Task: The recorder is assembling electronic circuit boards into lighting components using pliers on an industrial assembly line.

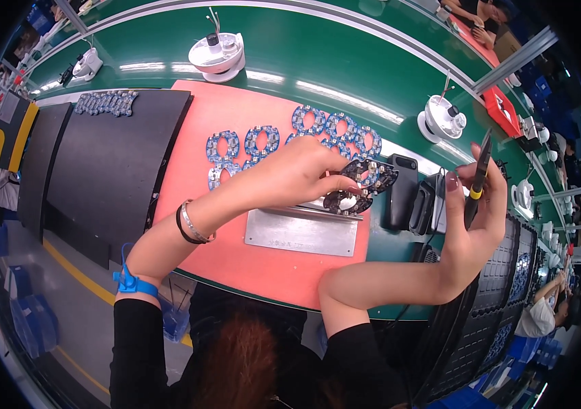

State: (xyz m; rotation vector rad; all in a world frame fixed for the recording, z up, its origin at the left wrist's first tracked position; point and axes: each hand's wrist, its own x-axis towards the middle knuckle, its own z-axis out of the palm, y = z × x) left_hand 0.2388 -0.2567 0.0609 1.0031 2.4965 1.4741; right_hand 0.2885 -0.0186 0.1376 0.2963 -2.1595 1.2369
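Observation:
My left hand (pixel 321 169) reaches across the pink mat and pinches a dark, ring-shaped circuit board (pixel 387 178) between thumb and fingers. The board is over the far edge of a metal fixture plate (pixel 301 233), and the hand covers part of it. Raised to the right of it, my right hand (pixel 482 204) is closed around a slim black pointed tool (pixel 483 167) with a yellow band. Its tip points up, away from the board; I cannot tell its exact kind. Several blue ring-shaped circuit boards (pixel 262 140) lie in rows beyond my left forearm.
The pink mat (pixel 284 273) covers the green bench. Black panels (pixel 110 163) stand at the left, with more blue boards on top. A black device (pixel 403 191) lies right of the mat; black trays (pixel 488 307) are farther right. White domed housings (pixel 217 56) stand along the back.

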